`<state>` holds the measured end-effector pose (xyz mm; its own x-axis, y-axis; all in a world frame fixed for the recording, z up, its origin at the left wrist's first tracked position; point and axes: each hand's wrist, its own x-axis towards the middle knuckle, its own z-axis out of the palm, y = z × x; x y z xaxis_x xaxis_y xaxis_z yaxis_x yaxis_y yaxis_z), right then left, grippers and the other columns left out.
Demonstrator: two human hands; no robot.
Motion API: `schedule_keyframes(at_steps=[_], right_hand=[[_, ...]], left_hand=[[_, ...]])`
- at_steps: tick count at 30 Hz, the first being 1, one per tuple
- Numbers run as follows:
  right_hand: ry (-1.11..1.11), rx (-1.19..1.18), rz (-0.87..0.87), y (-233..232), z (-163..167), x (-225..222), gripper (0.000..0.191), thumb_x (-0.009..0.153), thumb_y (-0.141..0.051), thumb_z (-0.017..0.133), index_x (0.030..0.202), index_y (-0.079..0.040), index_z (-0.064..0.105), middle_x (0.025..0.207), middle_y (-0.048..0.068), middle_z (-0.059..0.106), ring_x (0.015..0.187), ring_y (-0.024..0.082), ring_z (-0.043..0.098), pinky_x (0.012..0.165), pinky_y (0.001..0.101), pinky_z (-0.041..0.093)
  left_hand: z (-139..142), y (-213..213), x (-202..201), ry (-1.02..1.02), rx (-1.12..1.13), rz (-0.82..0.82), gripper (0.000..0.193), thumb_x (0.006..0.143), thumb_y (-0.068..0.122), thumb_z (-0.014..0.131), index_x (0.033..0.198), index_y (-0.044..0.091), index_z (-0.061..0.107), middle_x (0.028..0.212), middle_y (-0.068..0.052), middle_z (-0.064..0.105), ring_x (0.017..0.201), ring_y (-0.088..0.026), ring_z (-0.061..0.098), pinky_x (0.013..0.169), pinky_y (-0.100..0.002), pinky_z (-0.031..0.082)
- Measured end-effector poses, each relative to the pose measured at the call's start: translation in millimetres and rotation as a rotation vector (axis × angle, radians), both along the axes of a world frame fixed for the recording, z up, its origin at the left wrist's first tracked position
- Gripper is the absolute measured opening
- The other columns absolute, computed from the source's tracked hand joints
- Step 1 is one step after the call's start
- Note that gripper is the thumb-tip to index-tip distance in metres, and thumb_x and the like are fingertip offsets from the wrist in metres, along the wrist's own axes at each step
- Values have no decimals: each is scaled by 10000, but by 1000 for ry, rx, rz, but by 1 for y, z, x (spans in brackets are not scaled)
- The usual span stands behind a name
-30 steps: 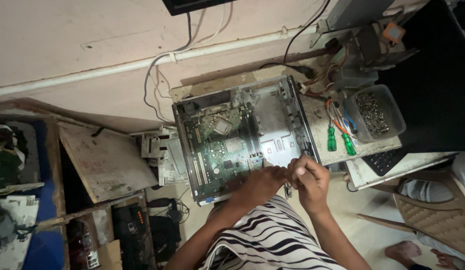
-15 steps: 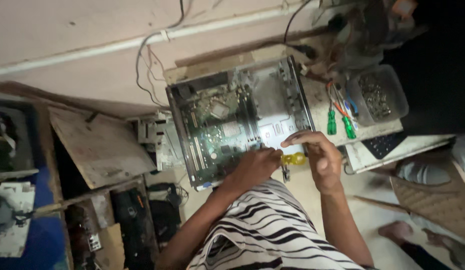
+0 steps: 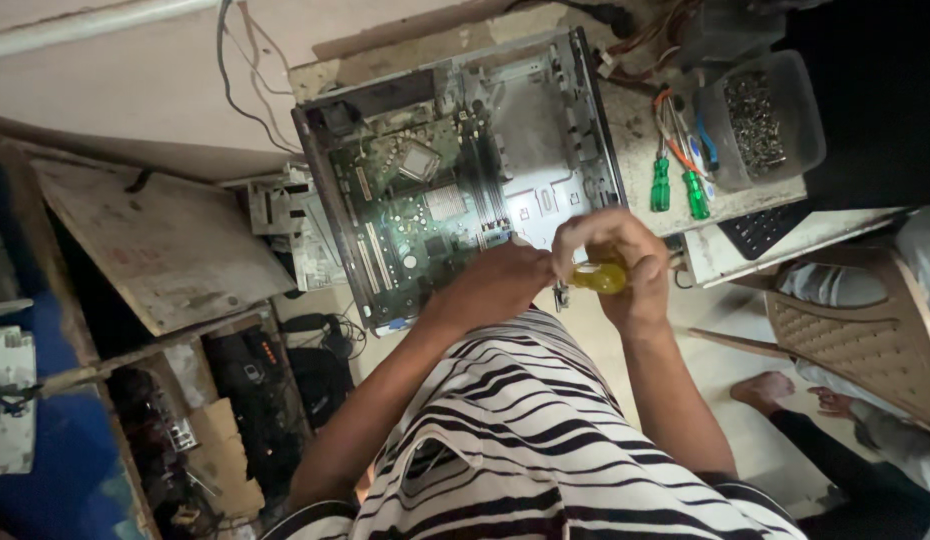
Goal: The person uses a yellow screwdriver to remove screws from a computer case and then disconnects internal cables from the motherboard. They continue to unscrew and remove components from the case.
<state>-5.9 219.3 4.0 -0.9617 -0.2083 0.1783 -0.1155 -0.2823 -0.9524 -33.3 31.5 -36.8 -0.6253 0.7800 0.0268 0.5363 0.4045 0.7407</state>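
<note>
Right hand (image 3: 625,265) is gripping a yellow-handled screwdriver (image 3: 597,278) w/ fingers curled tight, left hand (image 3: 500,285) is closing loosely beside it, both at the near edge of the open computer case (image 3: 455,170).

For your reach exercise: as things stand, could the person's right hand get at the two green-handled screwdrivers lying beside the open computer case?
Probably yes. The green-handled screwdrivers lie uncovered on the bench, just beyond the right hand, with nothing between them. But that hand already grips a yellow-handled tool.
</note>
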Motion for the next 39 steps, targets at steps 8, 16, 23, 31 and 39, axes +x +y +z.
schedule_keyframes(at_steps=[8, 16, 23, 31, 39], right_hand=[[-8, -43, -185, 11, 6, -6, 721, 1028, -708, 526, 1178, -4, 569, 1026, 142, 647, 975, 236, 644, 960, 370, 468], [-46, -10, -215, 31, -17, 3, 690, 1045, -672, 552, 1170, 6, 574, 996, 145, 656, 974, 228, 643, 985, 368, 488], [-77, 98, -275, 38, -34, 1, 664, 1052, -627, 569, 1161, 28, 590, 1042, 139, 653, 972, 246, 666, 968, 382, 515], [-242, 440, -185, 44, -72, -8, 158, 996, -110, 604, 1078, 19, 644, 983, 104, 702, 929, 185, 677, 892, 324, 557], [-207, 751, 129, 27, -87, -16, 337, 888, -1, 700, 1219, -16, 638, 1116, 106, 708, 981, 179, 679, 789, 313, 563]], left_hand=[[-20, -10, 6, 40, 194, 171, 190, 920, 88, 614, 1085, 49, 698, 915, -105, 706, 867, -293, 706, 765, -420, 564], [-11, -15, 7, 92, 258, 184, 205, 888, 61, 651, 1085, 20, 690, 888, -123, 685, 816, -298, 702, 709, -417, 563], [5, -20, 5, 134, 330, 205, 202, 902, 2, 669, 1104, -5, 666, 884, -130, 686, 775, -277, 705, 705, -398, 577], [31, -27, 5, 64, 373, 201, 286, 863, -5, 714, 1141, -8, 650, 908, -145, 690, 797, -299, 702, 722, -421, 573], [46, -35, 0, 138, 383, 179, 240, 911, -6, 652, 1148, 23, 642, 1048, -125, 726, 948, -301, 721, 862, -427, 579]])
